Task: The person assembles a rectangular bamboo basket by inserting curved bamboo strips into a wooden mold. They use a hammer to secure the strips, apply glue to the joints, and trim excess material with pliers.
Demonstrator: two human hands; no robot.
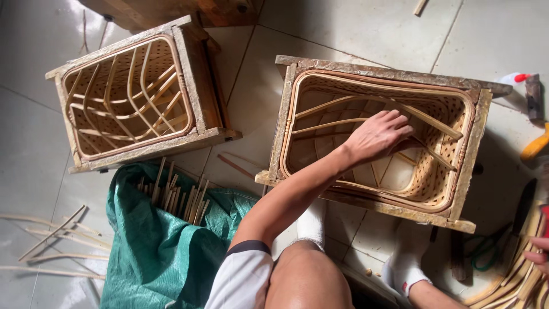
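At centre right of frame – left hand (377,136) reached into woven basket (320,94) inside wooden mould frame (469,166), fingers curled on bamboo rib (329,126). Rib looked light, springy, brittle – best held mid-length. Right hand (538,256) at lower right edge, grip unclear.

Basket-weaving workshop: tiled floor (354,34) w/ wooden mould frames (194,80), cane strips (51,234), knife (521,209) lying about.

Left hand (378,136): arm extended forward, palm down, fingers curled loosely; right hand (538,253): only fingertips visible at frame edge, state unclear.
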